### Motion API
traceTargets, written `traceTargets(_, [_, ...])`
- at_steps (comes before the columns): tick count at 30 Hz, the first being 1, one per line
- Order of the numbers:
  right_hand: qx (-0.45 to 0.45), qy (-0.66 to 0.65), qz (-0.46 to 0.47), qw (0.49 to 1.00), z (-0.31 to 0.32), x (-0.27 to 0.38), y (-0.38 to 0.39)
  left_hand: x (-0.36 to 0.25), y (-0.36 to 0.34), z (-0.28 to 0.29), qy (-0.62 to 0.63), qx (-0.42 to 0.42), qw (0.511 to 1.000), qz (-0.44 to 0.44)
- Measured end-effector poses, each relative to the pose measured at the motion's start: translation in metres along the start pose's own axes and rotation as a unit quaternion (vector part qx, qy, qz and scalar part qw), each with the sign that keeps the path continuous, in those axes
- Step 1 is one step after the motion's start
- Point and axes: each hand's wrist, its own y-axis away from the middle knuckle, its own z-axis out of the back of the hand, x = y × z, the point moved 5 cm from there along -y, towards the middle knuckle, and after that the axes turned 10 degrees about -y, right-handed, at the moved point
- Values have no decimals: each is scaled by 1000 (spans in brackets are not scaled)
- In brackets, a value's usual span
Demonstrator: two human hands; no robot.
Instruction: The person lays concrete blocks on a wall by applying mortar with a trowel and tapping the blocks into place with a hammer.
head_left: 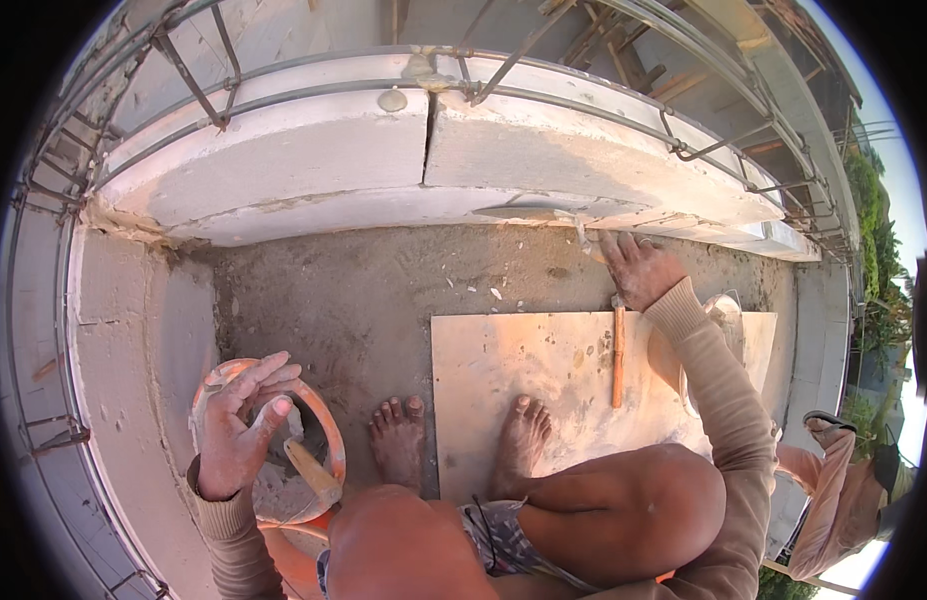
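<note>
My right hand [638, 268] is closed around the handle of a trowel [528, 213]. The trowel's thin blade points left and lies close along the lower face of the pale block wall [313, 150]. At the lower left, my left hand [241, 425] is raised over an orange-rimmed bucket [333, 430], fingers stretched and apart, holding nothing. A tool with a wooden handle [311, 470] leans in that bucket beside my thumb; its working end is hidden. Greyish mortar residue coats the bucket's inside.
A hammer [618, 350] lies on a pale board [473, 370] under my right foot. Behind my right forearm stands a pale bucket [668, 350]. Steel rebar [333, 95] runs along the wall top. Another person [833, 490] is at the far right.
</note>
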Motion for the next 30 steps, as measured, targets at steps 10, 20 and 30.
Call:
traceTargets(10, [-46, -34, -10, 998, -26, -20, 12, 6, -4, -11, 125, -6, 990, 66])
traceTargets(20, [48, -52, -66, 995, -51, -25, 26, -20, -16, -20, 115, 8, 991, 70])
traceTargets(30, [94, -21, -99, 990, -64, -18, 30, -27, -27, -28, 111, 25, 992, 59])
